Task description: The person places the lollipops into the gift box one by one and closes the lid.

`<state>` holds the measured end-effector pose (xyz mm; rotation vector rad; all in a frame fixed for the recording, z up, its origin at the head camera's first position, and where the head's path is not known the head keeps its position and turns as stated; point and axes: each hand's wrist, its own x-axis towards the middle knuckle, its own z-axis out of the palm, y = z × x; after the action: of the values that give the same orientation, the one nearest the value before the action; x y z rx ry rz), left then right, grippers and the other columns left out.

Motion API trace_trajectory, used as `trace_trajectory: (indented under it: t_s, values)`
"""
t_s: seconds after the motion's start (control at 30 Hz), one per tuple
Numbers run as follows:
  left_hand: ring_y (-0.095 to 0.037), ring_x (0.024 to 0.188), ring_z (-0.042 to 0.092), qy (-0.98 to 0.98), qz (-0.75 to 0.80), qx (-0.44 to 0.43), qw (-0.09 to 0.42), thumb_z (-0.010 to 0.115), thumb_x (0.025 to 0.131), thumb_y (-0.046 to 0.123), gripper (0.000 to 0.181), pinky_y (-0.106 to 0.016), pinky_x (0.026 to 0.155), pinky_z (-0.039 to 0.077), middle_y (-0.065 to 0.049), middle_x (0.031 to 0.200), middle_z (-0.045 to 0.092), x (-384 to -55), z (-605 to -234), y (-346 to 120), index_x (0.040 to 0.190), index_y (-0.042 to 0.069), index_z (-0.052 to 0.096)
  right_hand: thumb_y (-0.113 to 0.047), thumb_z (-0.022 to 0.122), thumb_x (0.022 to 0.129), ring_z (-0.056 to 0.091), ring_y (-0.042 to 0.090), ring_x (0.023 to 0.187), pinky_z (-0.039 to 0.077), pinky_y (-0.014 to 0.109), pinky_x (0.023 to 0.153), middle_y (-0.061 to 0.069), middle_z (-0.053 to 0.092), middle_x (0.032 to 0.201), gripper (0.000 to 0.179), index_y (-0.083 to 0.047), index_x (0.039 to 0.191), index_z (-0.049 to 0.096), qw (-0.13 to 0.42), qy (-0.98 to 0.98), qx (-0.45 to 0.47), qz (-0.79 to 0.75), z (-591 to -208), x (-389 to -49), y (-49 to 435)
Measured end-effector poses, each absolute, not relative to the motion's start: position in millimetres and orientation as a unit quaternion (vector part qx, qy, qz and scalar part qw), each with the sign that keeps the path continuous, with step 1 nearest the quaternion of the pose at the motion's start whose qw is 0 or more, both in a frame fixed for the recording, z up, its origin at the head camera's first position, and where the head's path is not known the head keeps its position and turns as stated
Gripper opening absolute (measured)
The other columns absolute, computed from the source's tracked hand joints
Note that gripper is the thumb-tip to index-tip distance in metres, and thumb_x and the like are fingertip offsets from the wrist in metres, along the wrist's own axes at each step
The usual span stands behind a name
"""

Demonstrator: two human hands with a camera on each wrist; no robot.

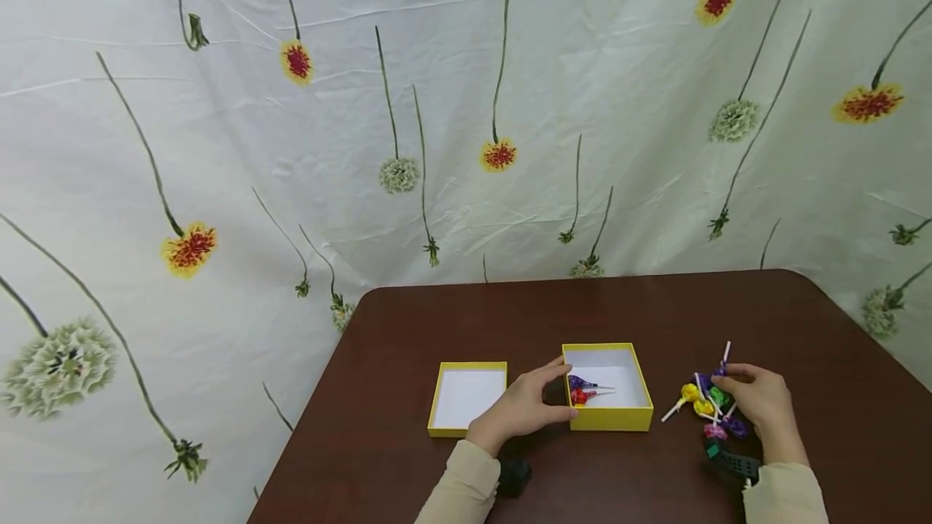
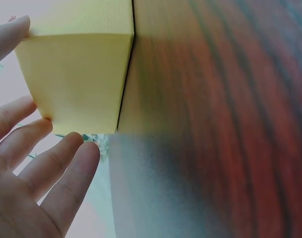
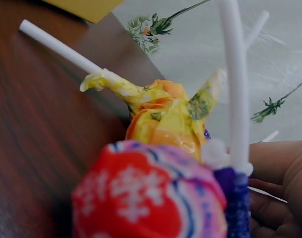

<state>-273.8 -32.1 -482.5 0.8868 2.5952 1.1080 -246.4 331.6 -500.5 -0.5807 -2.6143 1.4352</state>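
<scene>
An open yellow box with a white inside stands on the table. A purple-wrapped lollipop and a red-wrapped lollipop lie at its left side. My left hand holds this box by its left end, thumb toward the front and fingers toward the back; the left wrist view shows fingertips against the yellow wall. Over a loose pile of lollipops, my right hand pinches a purple-wrapped lollipop, its white stick pointing up. Yellow lollipops and a pink-and-red lollipop lie close by.
Left of the box lies its yellow-rimmed lid, white inside facing up. A dark brown table carries everything. Behind it hangs a white cloth printed with flowers. Dark straps with devices sit on both wrists.
</scene>
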Motion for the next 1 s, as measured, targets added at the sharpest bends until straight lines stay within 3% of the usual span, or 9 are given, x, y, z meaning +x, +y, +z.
trace_trajectory:
  t_s: [0.3,0.57,0.73,0.93,1.0]
  values:
    - [-0.025,0.148,0.039,0.876,0.374,0.289,0.096,0.075,0.088,0.036,0.071,-0.048,0.117,0.038,0.002,0.162,0.036,-273,-483,-32,0.15,0.016,0.048,-0.023,0.063,0.097,0.049,0.043,0.109,0.046,0.034,0.073,0.038,0.047,0.133,0.051,0.014,0.13,0.053,0.055,-0.862,-0.19,0.467,-501,-245,331]
    - [-0.024,0.147,0.039,0.877,0.367,0.295,0.092,0.075,0.089,0.036,0.071,-0.046,0.117,0.038,0.002,0.162,0.036,-273,-484,-32,0.151,0.015,0.047,-0.025,0.061,0.099,0.049,0.042,0.109,0.042,0.028,0.068,0.036,0.048,0.133,0.049,0.012,0.13,0.054,0.071,-0.855,-0.209,0.47,-499,-244,328]
    - [-0.024,0.147,0.039,0.876,0.369,0.296,0.09,0.075,0.088,0.036,0.071,-0.046,0.118,0.038,0.003,0.162,0.036,-275,-484,-32,0.15,0.016,0.048,-0.025,0.061,0.099,0.052,0.042,0.112,0.041,0.021,0.064,0.036,0.052,0.133,0.05,0.01,0.133,0.055,0.112,-0.848,-0.22,0.468,-492,-242,322]
    - [-0.023,0.148,0.039,0.876,0.369,0.297,0.09,0.075,0.088,0.037,0.071,-0.045,0.117,0.038,0.004,0.162,0.035,-276,-485,-32,0.15,0.016,0.048,-0.028,0.059,0.1,0.05,0.045,0.121,0.051,0.041,0.077,0.033,0.051,0.14,0.051,0.008,0.137,0.054,0.139,-0.838,-0.224,0.478,-474,-242,316]
    - [-0.023,0.148,0.038,0.876,0.368,0.298,0.089,0.075,0.089,0.037,0.071,-0.045,0.117,0.038,0.004,0.163,0.035,-276,-485,-32,0.151,0.016,0.047,-0.028,0.057,0.101,0.05,0.045,0.12,0.051,0.039,0.076,0.033,0.049,0.142,0.052,0.007,0.139,0.053,0.146,-0.831,-0.228,0.486,-468,-242,314]
